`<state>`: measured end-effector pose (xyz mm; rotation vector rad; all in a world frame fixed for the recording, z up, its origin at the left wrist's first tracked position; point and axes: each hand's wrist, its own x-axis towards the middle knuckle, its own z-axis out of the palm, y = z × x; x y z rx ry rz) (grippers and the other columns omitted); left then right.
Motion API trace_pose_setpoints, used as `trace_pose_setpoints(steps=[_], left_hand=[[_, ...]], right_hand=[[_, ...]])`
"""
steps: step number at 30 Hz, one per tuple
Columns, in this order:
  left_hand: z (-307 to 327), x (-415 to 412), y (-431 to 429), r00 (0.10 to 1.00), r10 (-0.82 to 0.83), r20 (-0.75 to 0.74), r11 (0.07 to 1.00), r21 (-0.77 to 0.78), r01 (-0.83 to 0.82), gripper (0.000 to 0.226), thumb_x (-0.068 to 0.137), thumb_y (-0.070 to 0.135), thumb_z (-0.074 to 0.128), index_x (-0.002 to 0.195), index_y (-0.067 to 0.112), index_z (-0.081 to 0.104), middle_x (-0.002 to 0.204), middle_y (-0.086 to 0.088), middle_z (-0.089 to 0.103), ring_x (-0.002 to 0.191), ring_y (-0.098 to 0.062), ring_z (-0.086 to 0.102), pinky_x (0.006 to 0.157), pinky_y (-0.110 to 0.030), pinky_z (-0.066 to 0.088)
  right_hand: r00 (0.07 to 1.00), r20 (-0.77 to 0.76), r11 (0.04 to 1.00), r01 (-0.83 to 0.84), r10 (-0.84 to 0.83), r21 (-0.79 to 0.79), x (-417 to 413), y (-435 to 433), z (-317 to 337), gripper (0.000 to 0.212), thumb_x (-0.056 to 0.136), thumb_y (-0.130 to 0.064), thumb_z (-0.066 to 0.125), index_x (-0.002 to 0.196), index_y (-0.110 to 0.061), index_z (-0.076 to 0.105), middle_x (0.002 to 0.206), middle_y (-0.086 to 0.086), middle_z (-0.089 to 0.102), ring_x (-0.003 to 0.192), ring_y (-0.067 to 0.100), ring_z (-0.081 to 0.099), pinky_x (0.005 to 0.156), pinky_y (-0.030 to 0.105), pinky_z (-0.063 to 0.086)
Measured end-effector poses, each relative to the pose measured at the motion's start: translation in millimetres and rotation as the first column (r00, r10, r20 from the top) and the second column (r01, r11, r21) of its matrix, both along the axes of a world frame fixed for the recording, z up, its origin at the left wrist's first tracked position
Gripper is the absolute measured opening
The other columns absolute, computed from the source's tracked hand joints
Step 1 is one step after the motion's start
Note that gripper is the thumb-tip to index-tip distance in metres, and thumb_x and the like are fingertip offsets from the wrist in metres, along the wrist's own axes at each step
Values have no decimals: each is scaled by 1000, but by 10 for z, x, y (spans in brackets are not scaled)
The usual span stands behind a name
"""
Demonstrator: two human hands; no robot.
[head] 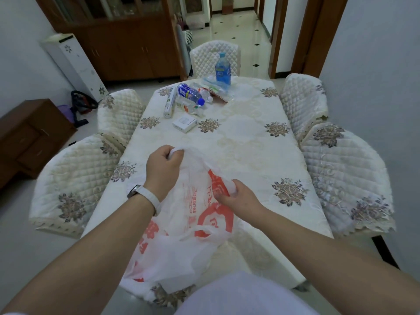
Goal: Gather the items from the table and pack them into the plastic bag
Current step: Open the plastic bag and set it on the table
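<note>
A white plastic bag (181, 226) with red print hangs over the near end of the table (238, 142). My left hand (162, 169) grips its upper edge, and my right hand (236, 195) pinches the opposite edge, so the bag is stretched between them. Far down the table lie the items: a small white box (184, 123), a long white carton (170, 103), a blue-capped bottle on its side (190, 93), clear wrapped packets (216, 90), and an upright blue water bottle (222, 69).
Quilted cream chairs stand on both sides of the table (75, 185) (347, 178) and at its far end (214, 56). A brown cabinet (29, 137) is at the left, a wooden sideboard behind it, and a tiled corridor runs beyond.
</note>
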<state>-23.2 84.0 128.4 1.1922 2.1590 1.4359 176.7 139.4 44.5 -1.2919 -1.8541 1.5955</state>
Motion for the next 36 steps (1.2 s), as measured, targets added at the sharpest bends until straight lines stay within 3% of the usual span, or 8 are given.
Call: trace_pose_setpoints(steps=[3, 9, 16, 21, 23, 27, 31, 36], left_hand=[[2, -39, -79, 1000, 29, 12, 1000, 8, -29, 38, 93, 19, 58, 63, 10, 36, 61, -3, 30, 55, -14, 28, 51, -29, 23], [-71, -374, -223, 979, 65, -193, 978, -185, -101, 38, 93, 27, 53, 63, 11, 36, 59, -5, 36, 54, -21, 34, 52, -32, 27], [-408, -430, -329, 983, 95, -159, 936, -321, -143, 39, 98, 31, 49, 67, 12, 35, 61, -9, 33, 56, -23, 31, 53, -33, 21], [-544, -598, -460, 979, 167, -113, 926, -323, -195, 36, 98, 32, 49, 69, 12, 41, 63, -6, 41, 61, -27, 41, 52, -33, 25], [-577, -637, -525, 981, 142, -132, 925, -336, -179, 27, 97, 40, 52, 102, 14, 57, 95, -8, 61, 84, -29, 58, 62, -33, 41], [-733, -738, -574, 914, -78, -399, 934, -351, -73, 67, 91, 52, 58, 146, 21, 36, 139, -8, 48, 122, -28, 51, 89, -46, 51], [-1023, -869, -556, 762, -369, -532, 844, -536, 34, 57, 94, 44, 56, 145, 23, 42, 126, -11, 50, 94, -31, 61, 64, -34, 48], [-1444, -972, -723, 754, -450, -478, 780, -622, 72, 29, 98, 26, 51, 122, 13, 60, 119, -9, 55, 89, -32, 63, 67, -36, 47]], right_hand=[[998, 53, 998, -41, 38, 52, -71, -72, -33, 25, 80, -38, 73, 94, -26, 56, 84, -8, 68, 73, 11, 68, 62, 25, 50], [878, 477, 886, -247, 33, 393, 10, 275, -47, 3, 84, -17, 55, 82, -19, 56, 85, 7, 66, 85, 31, 61, 60, 32, 37], [790, 608, 834, -281, -80, 475, 165, 680, 138, 43, 82, -23, 61, 124, -19, 54, 118, 9, 57, 103, 30, 55, 79, 36, 45], [949, 309, 397, -262, -58, 880, -26, 98, 153, 38, 74, -26, 57, 105, -5, 66, 103, 14, 61, 91, 35, 59, 79, 42, 47], [921, 369, 359, -388, 124, 849, -113, -154, 66, 34, 79, -28, 57, 103, -7, 67, 100, 11, 63, 89, 32, 60, 77, 41, 49], [680, 663, 345, -732, 314, 587, -332, -445, -191, 53, 83, -55, 51, 119, -18, 62, 119, 5, 60, 113, 26, 54, 100, 44, 41], [487, 828, 290, -864, 277, 412, -492, -499, -413, 64, 83, -69, 37, 118, -20, 59, 107, 4, 61, 106, 27, 53, 106, 48, 33], [418, 886, 363, -872, 200, 329, -6, -465, -809, 52, 85, -61, 38, 101, -19, 64, 91, 5, 59, 88, 28, 56, 90, 41, 43]])
